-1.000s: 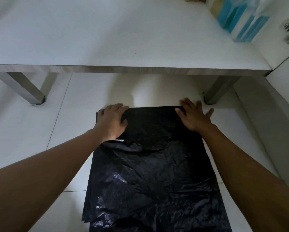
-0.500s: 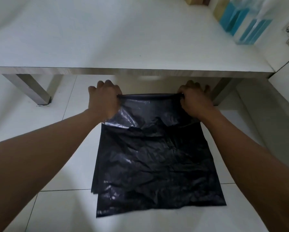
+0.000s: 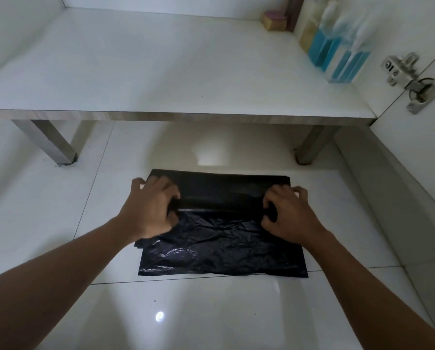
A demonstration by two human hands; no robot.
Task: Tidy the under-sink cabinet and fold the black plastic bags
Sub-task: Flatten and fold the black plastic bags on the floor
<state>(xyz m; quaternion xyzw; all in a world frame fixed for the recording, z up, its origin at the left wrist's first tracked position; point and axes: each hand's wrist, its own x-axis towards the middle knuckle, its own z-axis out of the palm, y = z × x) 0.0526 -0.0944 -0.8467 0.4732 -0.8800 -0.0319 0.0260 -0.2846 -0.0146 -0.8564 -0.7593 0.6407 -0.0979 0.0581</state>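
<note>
A black plastic bag (image 3: pixel 221 238) lies flat on the white floor tiles in front of the cabinet. Its far part is doubled over toward me into a smooth band, while the near part is crumpled and glossy. My left hand (image 3: pixel 150 208) grips the left end of the folded edge with curled fingers. My right hand (image 3: pixel 287 213) pinches the right end of the same edge.
The white cabinet shelf (image 3: pixel 160 72) stands on metal legs (image 3: pixel 57 145) just beyond the bag. Blue and clear bottles (image 3: pixel 337 54) and a small box (image 3: pixel 274 21) sit at its back right. A door hinge (image 3: pixel 410 79) is on the right panel.
Both hands lifted the bag's far edge off the floor and pulled it toward me, folding it over the bag. The bag now looks shorter front to back.
</note>
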